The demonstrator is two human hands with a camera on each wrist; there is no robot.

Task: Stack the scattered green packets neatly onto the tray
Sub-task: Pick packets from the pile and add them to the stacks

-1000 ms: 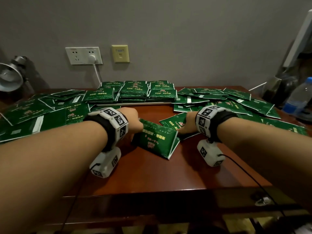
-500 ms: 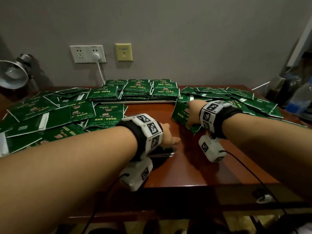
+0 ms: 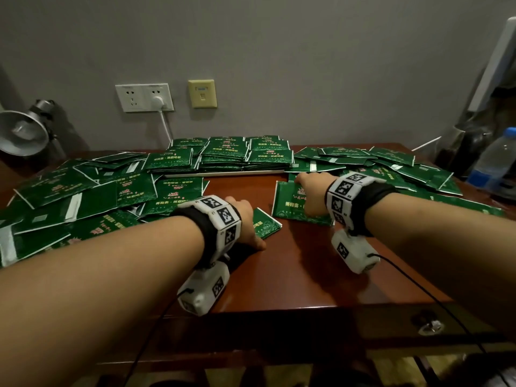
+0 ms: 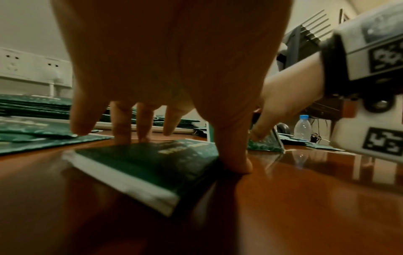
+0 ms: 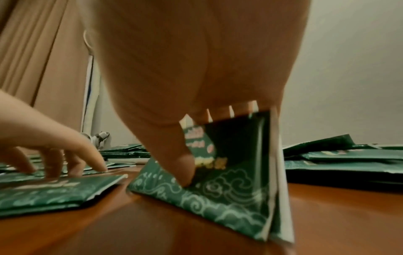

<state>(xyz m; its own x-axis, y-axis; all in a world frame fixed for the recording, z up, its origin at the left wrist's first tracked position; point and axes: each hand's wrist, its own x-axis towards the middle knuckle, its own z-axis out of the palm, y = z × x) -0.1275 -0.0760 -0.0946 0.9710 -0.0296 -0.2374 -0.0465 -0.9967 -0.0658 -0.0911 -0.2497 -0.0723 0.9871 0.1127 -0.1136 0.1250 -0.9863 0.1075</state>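
Left hand [image 3: 245, 219] moved forward onto packet [image 3: 265, 224]; lettering unreadable.

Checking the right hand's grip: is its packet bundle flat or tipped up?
Tipped up: the right hand pinches the packet bundle on edge against the table.

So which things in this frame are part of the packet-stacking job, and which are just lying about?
Part of the job:
- scattered flat green foil packets
- small bunch of packets on edge, gripped by the right hand
- flat packet under the left hand
- shallow pale tray with neat packet stacks

Lying about:
- clear plastic water bottle
- silver metal desk lamp
- white wall socket
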